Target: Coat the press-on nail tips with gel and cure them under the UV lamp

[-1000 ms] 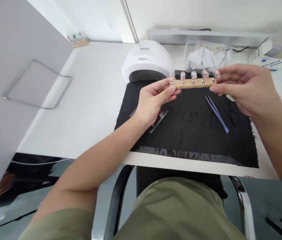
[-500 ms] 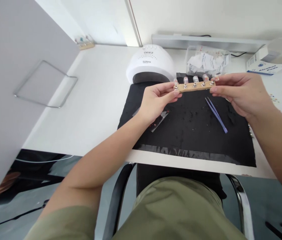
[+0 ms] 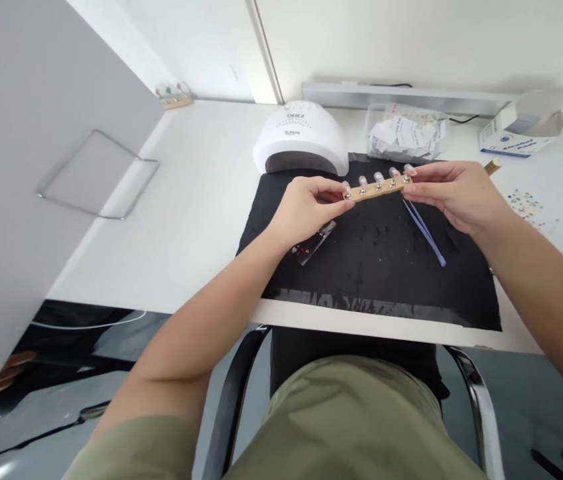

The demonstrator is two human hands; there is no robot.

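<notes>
The person's left hand (image 3: 306,207) and right hand (image 3: 454,197) both grip a narrow tan wooden strip (image 3: 376,191) by its ends, each thumb and its fingers pinched closed on the wood, so the strip spans the space between them. Along it stands a row of five short metal pegs (image 3: 378,179), each capped with a small translucent false nail tip; any detail on the tips is too small to tell. Against the view of a moment ago, the strip sits lower over the work surface and slants more, its right end higher than its left, and the hands appear closer together. It is held just above the upper part of a black work mat (image 3: 461,293), not touching it, and in front of a white dome-shaped UV nail lamp (image 3: 298,133). Slim blue-violet tweezers (image 3: 424,230) lie on the mat just below the right hand, and a small clear packet flecked with red (image 3: 314,241) lies below the left hand. Tiny coloured rhinestones (image 3: 526,207) are scattered on the white desk (image 3: 196,233) to the right of the mat.
</notes>
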